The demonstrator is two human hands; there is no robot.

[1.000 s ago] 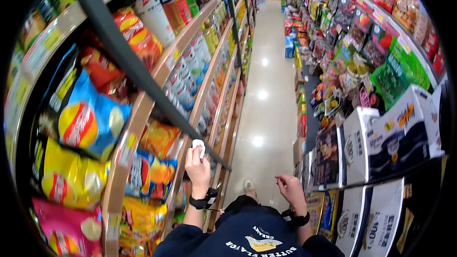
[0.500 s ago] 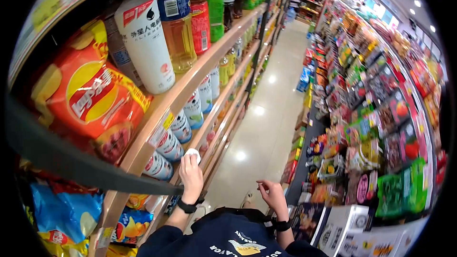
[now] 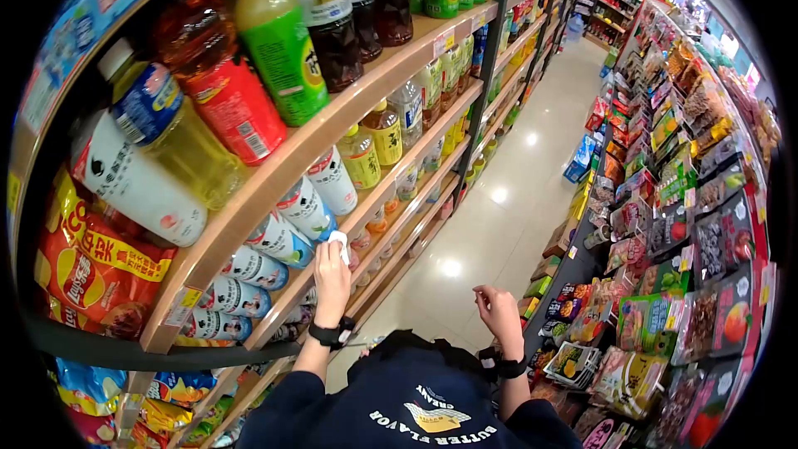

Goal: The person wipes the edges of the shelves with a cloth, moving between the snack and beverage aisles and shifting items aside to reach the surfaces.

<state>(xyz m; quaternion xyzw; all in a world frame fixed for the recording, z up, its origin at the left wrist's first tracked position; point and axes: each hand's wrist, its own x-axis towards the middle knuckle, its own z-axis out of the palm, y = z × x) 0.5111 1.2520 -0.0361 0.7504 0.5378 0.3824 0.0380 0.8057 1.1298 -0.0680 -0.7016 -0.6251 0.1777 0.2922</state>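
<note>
The left shelving unit [image 3: 366, 91] bounds the working area on one side. Its brown shelf edges run lengthwise along the aisle and appear curved near the camera. Opposite, the snack rack [image 3: 573, 270] forms the other limit with a dark lower ledge. Between them, the aisle floor [image 3: 507, 233] provides a long strip of open room, with smooth, glossy pale tiles reflecting the ceiling lights.

A dark bar [image 3: 174, 357], smooth and curved in view, crosses the shelving at lower left. The orange-red snack bag [image 3: 104, 266] is puffed, glossy film with creases. Beside it leans a white bottle [image 3: 137, 179], cylindrical with a matte surface; a green-labelled bottle [image 3: 287, 66] of clear plastic stands farther along the same shelf. White-and-blue bottles [image 3: 303, 208] occupy the shelf below.

The right hand [image 3: 499, 312] is over the aisle; its fingers are released and loosely bent. The left hand [image 3: 332, 278] is at the lower shelf edge, fingers closed on a small white piece [image 3: 339, 239]. This piece projects beyond the fingertips, just beside the white-and-blue bottles; its material and any contact with the shelf cannot be determined.
</note>
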